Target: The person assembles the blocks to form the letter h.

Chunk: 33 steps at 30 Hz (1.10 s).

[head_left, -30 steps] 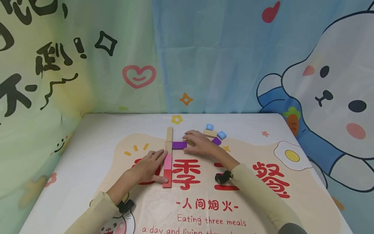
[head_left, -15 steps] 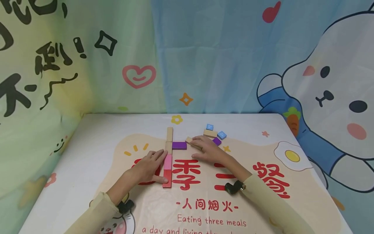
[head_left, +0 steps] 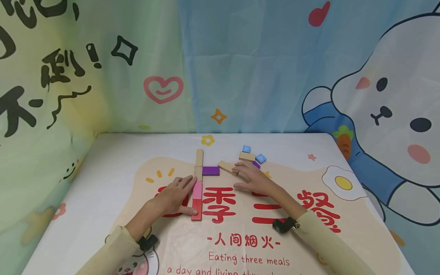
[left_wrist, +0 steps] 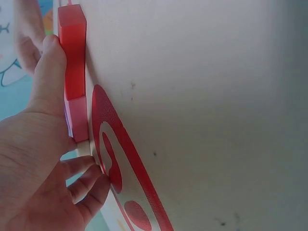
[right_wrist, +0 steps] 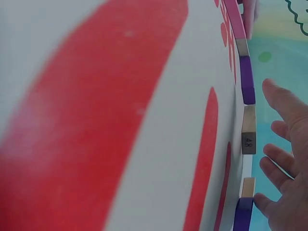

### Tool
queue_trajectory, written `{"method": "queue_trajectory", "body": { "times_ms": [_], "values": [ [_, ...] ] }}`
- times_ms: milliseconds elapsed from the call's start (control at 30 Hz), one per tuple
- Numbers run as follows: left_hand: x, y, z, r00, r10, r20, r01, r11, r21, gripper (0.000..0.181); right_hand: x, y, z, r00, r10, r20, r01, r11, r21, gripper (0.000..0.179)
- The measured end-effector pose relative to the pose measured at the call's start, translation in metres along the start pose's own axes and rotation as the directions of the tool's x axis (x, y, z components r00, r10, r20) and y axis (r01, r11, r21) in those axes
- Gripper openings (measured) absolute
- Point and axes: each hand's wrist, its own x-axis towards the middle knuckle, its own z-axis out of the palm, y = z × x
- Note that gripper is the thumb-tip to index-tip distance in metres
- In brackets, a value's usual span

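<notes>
Wooden blocks make a straight row on the table: a red block (head_left: 196, 211) nearest, a pink block (head_left: 197, 190), then two plain wooden ones, the farthest being a plain block (head_left: 199, 157). A purple block (head_left: 211, 171) juts rightward from the row. My left hand (head_left: 174, 196) lies along the row's left side, its thumb on the red block (left_wrist: 74, 57) and its fingertips by the nearer plain block. Just right of the purple block, a slanted plain block (head_left: 228, 168) lies with its right end by the fingertips of my right hand (head_left: 257, 178), which holds nothing, fingers spread.
Behind the right hand are a blue block (head_left: 246, 149), another plain block (head_left: 247, 157), a second blue block (head_left: 261, 158) and a partly hidden purple block (head_left: 256, 164). A printed cloth (head_left: 240, 217) covers the table, and a curtain (head_left: 247, 76) hangs behind it.
My right hand has drawn back rightward from beside the purple block, uncovering the slanted plain block, which lies angled on the table. The left hand and the row have stayed put.
</notes>
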Motion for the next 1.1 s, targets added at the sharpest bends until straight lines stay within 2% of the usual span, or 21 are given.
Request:
{"method": "queue_trajectory", "body": {
  "times_ms": [233,567,767,867,1100],
  "values": [
    [0.0,0.0,0.0,1.0,0.002,-0.003,-0.002,1.0,-0.001,0.11,-0.011,0.002,-0.008,0.999,0.05,-0.016,-0.05,0.999,0.007,0.057],
    [-0.001,0.0,-0.001,1.0,0.008,-0.002,-0.008,1.0,-0.014,0.11,-0.022,0.017,-0.018,0.995,0.095,-0.037,-0.095,0.996,-0.001,0.062],
    [-0.001,0.0,-0.001,1.0,0.01,0.004,-0.01,1.0,-0.008,0.11,-0.025,0.029,-0.022,0.992,0.116,-0.057,-0.116,0.993,0.001,0.061],
    [-0.001,0.0,-0.001,1.0,0.007,0.007,-0.007,1.0,-0.006,0.11,-0.026,0.035,-0.023,0.987,0.15,-0.056,-0.149,0.989,0.02,0.06],
    [0.0,0.0,-0.001,1.0,0.0,0.012,0.001,1.0,-0.006,0.111,-0.026,0.039,-0.027,0.979,0.201,-0.044,-0.199,0.979,0.049,0.059]
  ]
}}
